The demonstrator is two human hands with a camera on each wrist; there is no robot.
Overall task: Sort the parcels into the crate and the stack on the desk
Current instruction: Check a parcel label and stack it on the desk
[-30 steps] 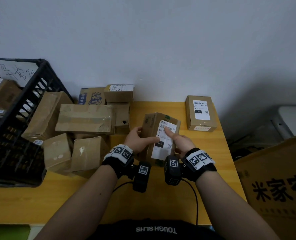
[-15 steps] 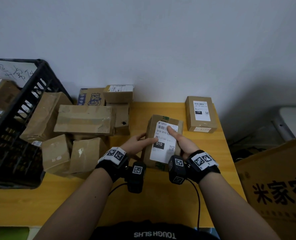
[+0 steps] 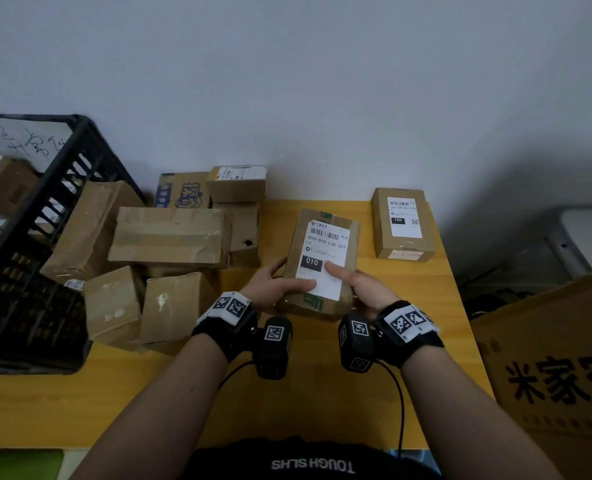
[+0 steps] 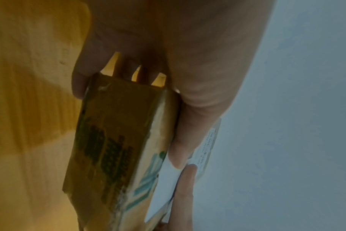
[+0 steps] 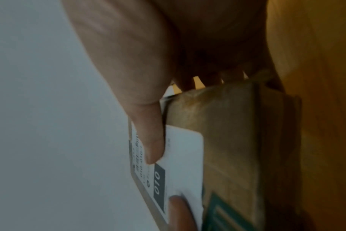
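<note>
holding a small cardboard parcel [image 3: 322,261] between them, both hands keep it tilted up off the yellow wooden counter [image 3: 339,393], its white shipping label [image 3: 324,258] facing the camera and printed with a barcode and a black "010" block. the left hand [image 3: 270,289] grips the parcel's near left edge, thumb lying across the bottom of the label and the other fingers [image 4: 83,81] curled round the back. the right hand [image 3: 367,285] clamps the near right corner, thumb pressed on the label just beside the "010" block, its fingers wrapped behind. green printing shows on the parcel's lower end.

left of the parcel lies a loose heap of taped brown boxes [image 3: 170,237], some leaning on each other, one with blue printing [image 3: 183,192] against the wall. the heap touches a black plastic crate [image 3: 62,174] at the counter's left end; another box [image 3: 7,185] shows inside it. a single labelled box marked "15h" [image 3: 403,223] lies flat at the far right corner, well apart from the heap. a large carton with black characters [image 3: 557,375] stands beside the counter on the right.
</note>
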